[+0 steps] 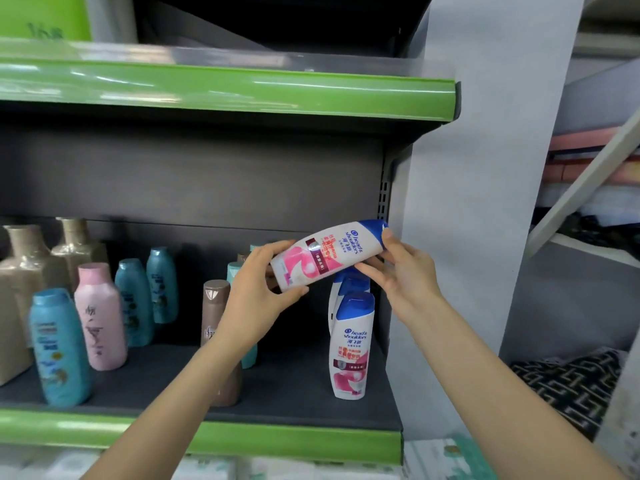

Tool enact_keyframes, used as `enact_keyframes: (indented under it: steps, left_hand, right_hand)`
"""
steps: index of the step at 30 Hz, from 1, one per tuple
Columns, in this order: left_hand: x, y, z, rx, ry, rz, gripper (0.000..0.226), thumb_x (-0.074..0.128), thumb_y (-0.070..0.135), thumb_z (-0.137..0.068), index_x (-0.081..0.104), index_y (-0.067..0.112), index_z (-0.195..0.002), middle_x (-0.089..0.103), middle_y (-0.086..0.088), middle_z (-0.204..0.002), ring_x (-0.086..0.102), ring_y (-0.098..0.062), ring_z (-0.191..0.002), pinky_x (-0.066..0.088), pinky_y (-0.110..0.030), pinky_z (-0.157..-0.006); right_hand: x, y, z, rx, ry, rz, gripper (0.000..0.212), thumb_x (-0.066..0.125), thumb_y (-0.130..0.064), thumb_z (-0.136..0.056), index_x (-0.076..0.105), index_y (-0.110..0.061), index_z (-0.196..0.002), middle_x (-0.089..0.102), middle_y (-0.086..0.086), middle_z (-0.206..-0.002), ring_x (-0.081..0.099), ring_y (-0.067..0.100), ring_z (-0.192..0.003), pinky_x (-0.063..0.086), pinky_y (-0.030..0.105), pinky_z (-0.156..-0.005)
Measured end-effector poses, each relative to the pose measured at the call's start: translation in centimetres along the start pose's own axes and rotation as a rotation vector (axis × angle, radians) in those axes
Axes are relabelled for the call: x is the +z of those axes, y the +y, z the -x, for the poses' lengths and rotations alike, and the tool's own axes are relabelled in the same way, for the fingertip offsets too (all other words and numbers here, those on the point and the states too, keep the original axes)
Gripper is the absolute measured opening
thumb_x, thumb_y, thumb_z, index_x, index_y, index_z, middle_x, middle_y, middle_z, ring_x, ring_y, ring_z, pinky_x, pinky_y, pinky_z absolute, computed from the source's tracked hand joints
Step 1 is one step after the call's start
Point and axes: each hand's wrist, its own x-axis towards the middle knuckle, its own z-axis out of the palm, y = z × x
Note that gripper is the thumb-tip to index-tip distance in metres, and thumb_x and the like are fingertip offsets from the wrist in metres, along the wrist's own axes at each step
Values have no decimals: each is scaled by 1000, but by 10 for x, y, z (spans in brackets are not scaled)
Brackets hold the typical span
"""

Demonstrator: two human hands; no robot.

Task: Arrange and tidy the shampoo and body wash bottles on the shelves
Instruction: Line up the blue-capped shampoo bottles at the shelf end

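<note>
Two hands, left (pixel 258 289) and right (pixel 403 273), gripping tilted Head & Shoulders bottle (pixel 329 256), matching bottle (pixel 351 344) upright below

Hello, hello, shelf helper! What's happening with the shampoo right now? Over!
Both hands, left hand and right hand, grip white shampoo bottle, held sideways. Matching bottles upright below. Brown bottle beside left wrist.

Grey pillar (pixel 485 168), upright, standing just right of the shelving. Slanted pale beam (pixel 585 181), far right, rising toward the upper right. Pink and red folded stock (pixel 571 161), stacked behind the beam. Black-and-white patterned fabric (pixel 568 386), low right, beside the pillar's base. Pale wrapped packs (pixel 214 469), bottom edge, blurred. Green box (pixel 45 15), top left corner, markings unreadable.
</note>
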Motion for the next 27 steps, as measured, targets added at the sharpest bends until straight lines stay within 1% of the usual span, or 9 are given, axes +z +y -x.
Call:
enact_keyframes:
  steps: [3,5,8,11,13,16,21,24,27]
  left_hand:
    - [-1,-1,0,-33,18,37,55,77,11,-73,52,28,-119,61,12,-112,60,-5,-101,50,-12,-81]
    - [-2,-1,0,-90,7,89,52,76,14,-75,55,21,-123,63,6,-113,61,-9,-102,51,-17,-83]
    - [-4,1,0,-172,9,203,46,73,17,-78,58,18,-122,66,2,-112,63,-11,-100,53,-23,-82]
    - [-3,6,-2,-266,-17,315,33,68,18,-82,63,16,-115,68,-1,-103,68,-11,-84,52,-18,-64]
    - [-3,8,-3,-315,-23,343,26,64,21,-86,65,12,-110,68,-5,-94,67,-8,-68,47,-16,-50]
    - [-4,12,-5,-397,-31,385,30,58,30,-89,66,6,-104,66,-8,-82,60,-6,-55,37,-16,-38]
    - [-8,19,-8,-489,-97,415,40,48,44,-92,68,9,-95,73,-14,-81,52,-11,-46,29,-16,-34]
    - [-9,23,-9,-507,-125,413,43,46,47,-92,67,11,-98,73,-15,-82,53,-10,-45,32,-16,-35]
    - [-10,22,-7,-520,-138,435,39,49,45,-91,67,11,-101,73,-14,-88,56,-10,-52,37,-16,-39]
  right_hand:
    - [0,-4,3,6,-40,22,17,60,-19,-92,60,-5,-101,72,11,-94,71,22,-86,59,36,-73]
    - [-1,-6,5,3,-86,33,18,60,-19,-92,61,-6,-105,71,10,-97,70,22,-91,59,35,-76]
    - [-1,-6,8,2,-147,27,22,59,-18,-92,58,-9,-113,71,8,-103,69,22,-98,57,37,-84]
    - [-1,-7,11,-9,-206,-28,20,56,-18,-93,59,-9,-111,71,9,-103,69,22,-99,57,37,-85]
    - [-2,-7,12,-18,-241,-50,25,54,-17,-94,58,-7,-117,70,11,-109,68,24,-102,57,35,-86]
    - [-3,-5,14,-35,-243,13,33,54,-16,-95,53,-8,-127,66,12,-116,67,25,-105,56,36,-87]
    - [-2,-6,15,-39,-196,96,37,58,-22,-92,51,-12,-127,68,8,-105,67,22,-101,55,41,-89]
    - [-2,-7,14,-31,-174,100,36,60,-24,-91,51,-12,-124,68,8,-104,68,22,-99,57,39,-85]
    - [-1,-8,14,-28,-167,72,31,60,-21,-91,56,-10,-119,69,8,-102,68,20,-98,57,35,-86]
